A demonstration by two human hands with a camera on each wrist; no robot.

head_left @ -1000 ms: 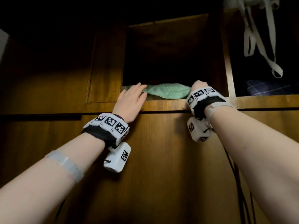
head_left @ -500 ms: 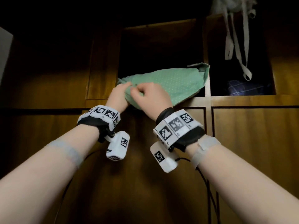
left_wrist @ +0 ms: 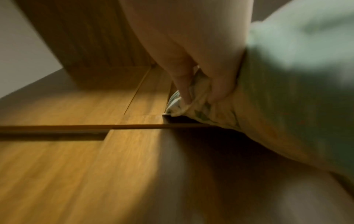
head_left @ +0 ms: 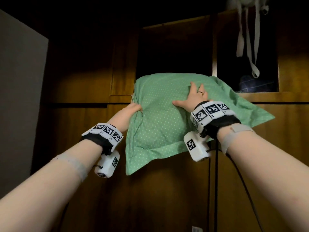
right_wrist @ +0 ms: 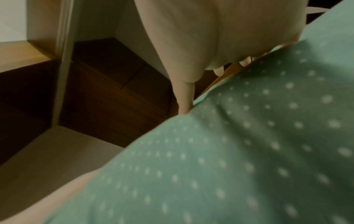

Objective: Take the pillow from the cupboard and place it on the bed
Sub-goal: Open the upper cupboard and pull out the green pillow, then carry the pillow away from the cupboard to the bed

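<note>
Soft green pillow with tiny white dots (head_left: pixel 160 124), puffy and hanging out over the front edge of the brown wooden cupboard (head_left: pixel 167 190). Pinched at its side by the left hand (head_left: pixel 129 113), pressed flat by the spread right hand (head_left: pixel 192 99) (ring on one finger). Dark open room in the middle box behind; folded dark checked cloth (head_left: pixel 255 84) in the next box, white straps (head_left: pixel 247 39) dangling above.

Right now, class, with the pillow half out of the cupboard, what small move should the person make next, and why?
Probably keep drawing the green dotted pillow outward: the left hand grips its edge, the right hand lies spread on top, and its far end still looks level with the cupboard opening.
</note>
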